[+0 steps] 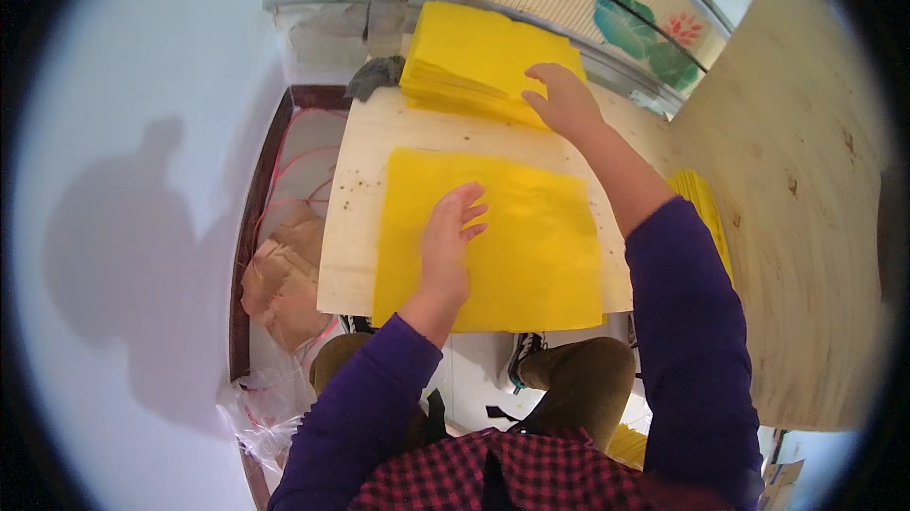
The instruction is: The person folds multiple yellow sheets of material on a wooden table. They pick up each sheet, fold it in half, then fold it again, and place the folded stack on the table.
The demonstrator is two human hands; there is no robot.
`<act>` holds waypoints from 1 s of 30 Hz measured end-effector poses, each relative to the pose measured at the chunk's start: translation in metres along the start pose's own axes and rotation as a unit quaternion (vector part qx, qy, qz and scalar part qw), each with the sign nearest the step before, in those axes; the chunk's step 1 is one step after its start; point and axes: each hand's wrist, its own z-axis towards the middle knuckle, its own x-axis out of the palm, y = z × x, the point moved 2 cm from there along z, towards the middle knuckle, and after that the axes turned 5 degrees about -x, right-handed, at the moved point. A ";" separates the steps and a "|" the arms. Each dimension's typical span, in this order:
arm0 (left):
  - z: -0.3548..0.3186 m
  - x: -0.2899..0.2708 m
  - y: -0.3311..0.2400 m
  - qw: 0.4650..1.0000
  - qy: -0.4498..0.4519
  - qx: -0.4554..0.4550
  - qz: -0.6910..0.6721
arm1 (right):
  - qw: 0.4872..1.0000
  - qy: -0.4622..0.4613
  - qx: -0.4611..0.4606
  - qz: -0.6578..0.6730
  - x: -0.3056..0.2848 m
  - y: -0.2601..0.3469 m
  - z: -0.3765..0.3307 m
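Yellow sheet (531,246) flat on the pale wooden desk (351,255), near edge jutting past the desk's rim. Over its left-centre part, left hand (449,241) empty, fingers loosely bent; contact unclear. Farther off, right hand (569,105) empty, thumb parted from fingers, over the right end of a thick yellow stack (483,42). Beside the stack's left end, dark grey cloth (375,78).

Between the thick stack of flat yellow sheets (493,51) and the single yellow rectangular sheet (531,246), I can pass along a bare strip of pale wooden tabletop (464,136). My bare right forearm (630,170) crosses above its right end. A crumpled dark-grey cloth (377,78) obstructs the left; a broad, stained wooden board (806,208) walls off my right.
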 end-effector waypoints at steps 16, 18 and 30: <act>0.021 -0.005 -0.014 0.995 -0.047 -0.056 -0.073 | 0.983 0.123 -0.038 -0.130 0.097 0.002 0.069; 0.021 -0.005 -0.014 0.994 -0.048 -0.060 -0.073 | 0.984 0.118 -0.037 -0.132 0.096 0.001 0.071; 0.022 -0.003 -0.012 0.994 -0.048 -0.064 -0.072 | 0.985 0.137 -0.038 -0.099 0.096 -0.006 0.080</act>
